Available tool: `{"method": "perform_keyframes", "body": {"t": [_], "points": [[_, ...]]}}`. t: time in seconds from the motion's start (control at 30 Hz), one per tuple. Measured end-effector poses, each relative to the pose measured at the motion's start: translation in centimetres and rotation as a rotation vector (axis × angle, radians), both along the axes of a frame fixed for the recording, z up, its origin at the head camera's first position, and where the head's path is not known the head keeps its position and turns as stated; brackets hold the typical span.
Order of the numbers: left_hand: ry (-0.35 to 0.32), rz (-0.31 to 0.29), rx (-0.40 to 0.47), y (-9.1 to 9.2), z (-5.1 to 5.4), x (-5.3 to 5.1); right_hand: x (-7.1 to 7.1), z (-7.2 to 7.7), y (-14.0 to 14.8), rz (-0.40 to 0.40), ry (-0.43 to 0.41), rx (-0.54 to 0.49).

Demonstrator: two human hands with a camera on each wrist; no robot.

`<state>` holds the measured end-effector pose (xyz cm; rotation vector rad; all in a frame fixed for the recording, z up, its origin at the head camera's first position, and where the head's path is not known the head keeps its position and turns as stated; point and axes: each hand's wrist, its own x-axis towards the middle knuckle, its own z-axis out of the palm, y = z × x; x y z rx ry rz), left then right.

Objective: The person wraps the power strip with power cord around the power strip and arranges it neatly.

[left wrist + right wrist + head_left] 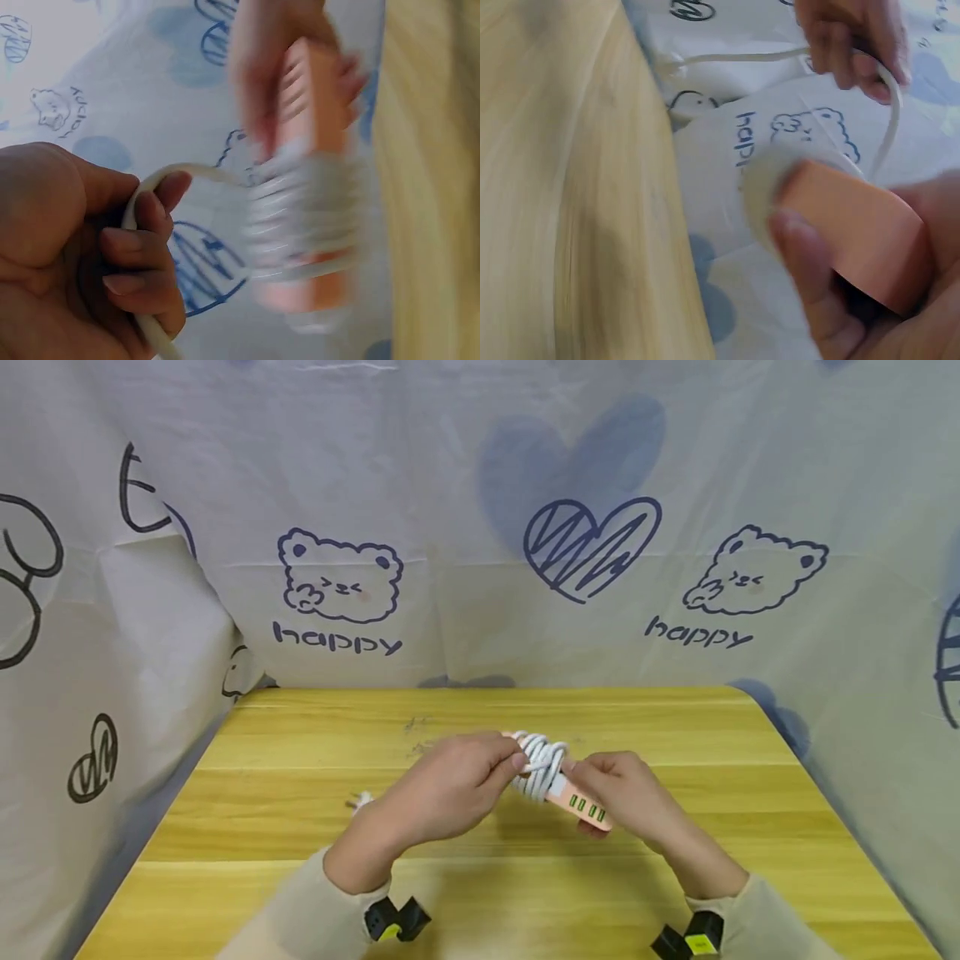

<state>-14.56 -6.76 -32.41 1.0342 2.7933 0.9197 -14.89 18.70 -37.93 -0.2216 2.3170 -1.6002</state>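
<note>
A peach-coloured power strip (573,800) with several green-lined USB ports is raised over the table, tilted down to the right. White cord (538,764) is wound in several turns around its other half. My right hand (633,793) grips the ported end, the thumb on top. With my left hand (453,785) I pinch a loose length of the cord (154,334), which runs through the curled fingers and over to the coils (300,214). A plug (362,802) at the cord's end shows just left of my left wrist. The strip is blurred in the left wrist view.
The yellow wood-grain table (300,735) has rounded far corners. A white cloth (465,527) printed with bears and hearts hangs behind it and along the sides. Black devices (397,920) are strapped at both wrists.
</note>
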Motion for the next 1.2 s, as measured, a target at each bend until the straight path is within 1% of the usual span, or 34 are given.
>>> {"method": "perform_keyframes", "body": {"t": [0.07,0.1,0.17,0.23,0.27,0.33,0.4,0.47,0.5,0.57,0.63,0.67,0.73,0.8,0.83,0.87,0.9,0.93,0.97,1.03,1.07,1.13,1.2], "points": [[-0.01,0.005,0.01,0.1,-0.7,0.1,-0.2,0.0,0.0,-0.104,0.022,-0.091],[-0.024,0.014,0.023,0.1,-1.1,0.1,-0.2,0.0,-0.1,-0.135,0.029,-0.148],[-0.076,0.044,0.072,0.0,-1.8,0.1,-0.2,0.0,-0.2,-0.155,0.027,-0.261],[-0.163,0.067,0.153,-0.1,-2.4,-0.1,-0.1,0.1,-0.2,-0.148,0.012,-0.363],[-0.21,0.065,0.202,-0.2,-2.7,-0.1,-0.1,0.1,-0.2,-0.146,-0.003,-0.411],[-0.306,0.03,0.29,-0.3,-3.2,-0.3,0.0,0.2,-0.2,-0.152,-0.038,-0.501],[-0.389,-0.027,0.366,-0.4,-3.7,-0.4,0.1,0.3,0.0,-0.163,-0.07,-0.587],[-0.451,-0.092,0.414,-0.6,-4.2,-0.6,0.1,0.4,0.2,-0.145,-0.106,-0.67],[-0.473,-0.121,0.422,-0.8,-4.4,-0.7,0.1,0.5,0.3,-0.122,-0.128,-0.711],[-0.506,-0.167,0.414,-1.1,-4.8,-1.0,0.1,0.5,0.4,-0.046,-0.182,-0.792],[-0.522,-0.207,0.38,-1.4,-5.2,-1.4,0.2,0.4,0.5,0.064,-0.232,-0.875],[-0.522,-0.223,0.358,-1.5,-5.5,-1.6,0.2,0.3,0.6,0.131,-0.256,-0.92],[-0.52,-0.247,0.308,-1.7,-5.9,-2.0,0.4,0.2,0.6,0.29,-0.296,-1.001],[-0.508,-0.274,0.272,-1.9,-6.4,-2.4,0.5,0.0,0.4,0.47,-0.323,-1.063],[-0.494,-0.288,0.276,-1.8,-6.6,-2.6,0.6,-0.2,0.2,0.567,-0.34,-1.084],[-0.477,-0.297,0.263,-1.9,-6.8,-2.7,0.6,-0.4,-0.1,0.659,-0.34,-1.091],[-0.463,-0.302,0.25,-1.9,-7.0,-2.8,0.7,-0.6,-0.3,0.739,-0.342,-1.086],[-0.443,-0.316,0.237,-2.0,-7.2,-2.9,0.7,-0.9,-0.6,0.801,-0.336,-1.075],[-0.43,-0.327,0.212,-2.0,-7.2,-2.9,0.8,-1.2,-0.8,0.849,-0.325,-1.051],[-0.43,-0.35,0.152,-1.8,-6.9,-2.9,0.7,-1.7,-1.1,0.936,-0.299,-0.968],[-0.432,-0.365,0.088,-1.8,-6.5,-2.8,0.6,-1.9,-1.2,0.968,-0.291,-0.913],[-0.423,-0.403,-0.024,-1.6,-5.6,-2.7,0.4,-2.1,-1.2,1.023,-0.306,-0.797],[-0.411,-0.416,-0.12,-1.3,-4.4,-2.5,0.1,-1.9,-1.0,1.069,-0.334,-0.685]]}}
